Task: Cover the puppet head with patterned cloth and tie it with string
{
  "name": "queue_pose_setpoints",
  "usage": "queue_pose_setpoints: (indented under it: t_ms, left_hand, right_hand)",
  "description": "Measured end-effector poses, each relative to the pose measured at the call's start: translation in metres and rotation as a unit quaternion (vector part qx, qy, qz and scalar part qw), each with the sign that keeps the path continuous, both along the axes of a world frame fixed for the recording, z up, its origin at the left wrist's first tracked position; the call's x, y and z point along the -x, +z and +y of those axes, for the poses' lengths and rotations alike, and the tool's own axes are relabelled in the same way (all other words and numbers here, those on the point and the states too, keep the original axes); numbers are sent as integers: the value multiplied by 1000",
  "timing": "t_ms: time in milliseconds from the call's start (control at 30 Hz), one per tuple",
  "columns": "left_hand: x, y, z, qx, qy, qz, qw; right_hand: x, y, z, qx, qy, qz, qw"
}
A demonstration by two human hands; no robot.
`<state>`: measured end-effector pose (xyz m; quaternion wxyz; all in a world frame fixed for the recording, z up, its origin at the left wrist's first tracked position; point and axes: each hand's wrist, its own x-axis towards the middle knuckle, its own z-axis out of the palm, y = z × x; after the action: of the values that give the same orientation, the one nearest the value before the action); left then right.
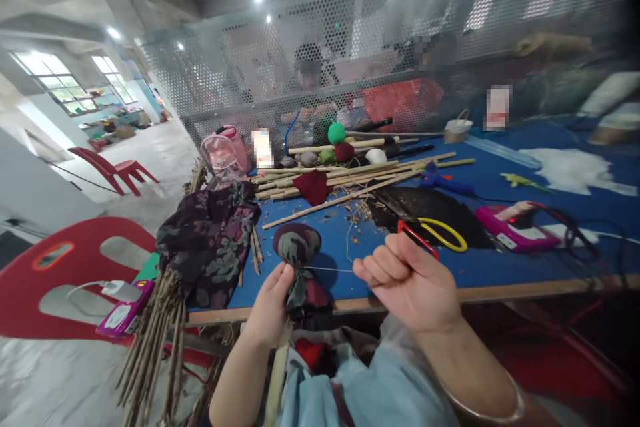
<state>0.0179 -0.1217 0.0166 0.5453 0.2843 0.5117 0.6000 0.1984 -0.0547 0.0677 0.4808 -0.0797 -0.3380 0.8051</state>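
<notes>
Cloth-wrapped ball (299, 244), nr table's front edge (480, 294): was pinched at neck in L hand (273, 297), w/ taut thread (330, 269) gripped in R hand (413, 277); prob. needed steady tension & firm pinch.

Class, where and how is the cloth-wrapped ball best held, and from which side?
Probably by its gathered neck, approached from the left. The cloth-wrapped ball bulges above and its loose cloth spreads below, leaving a narrow waist to pinch. The thin thread runs rightward from there to the right hand, so the left side, where the left hand pinches, suits better.
</notes>
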Motion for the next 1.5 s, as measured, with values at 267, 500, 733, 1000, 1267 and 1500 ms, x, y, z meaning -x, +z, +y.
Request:
queue_pose_setpoints:
  t_ms: [267,500,733,1000,1267,1500]
  left_hand:
    - [2,17,-12,0,-18,-6,1000]
    - [-27,15,-23,26,-158,-66,985]
    - [-50,-3,-6,35,-227,-67,971]
    - [-16,8,-5,-18,-74,-23,997]
    - [-4,12,-3,-42,-19,59,997]
    - [-7,3,2,-3,-31,-47,998]
  right_hand:
    - [-24,-25,24,133,43,-4,990]
    - [21,-51,78,133,190,-239,943]
    - [64,41,58,-339,203,-507,766]
    - [10,37,2,-587,-189,-486,619]
    - [-2,-5,18,-470,-203,-503,697]
    - [-4,-39,15,-367,-205,-528,738]
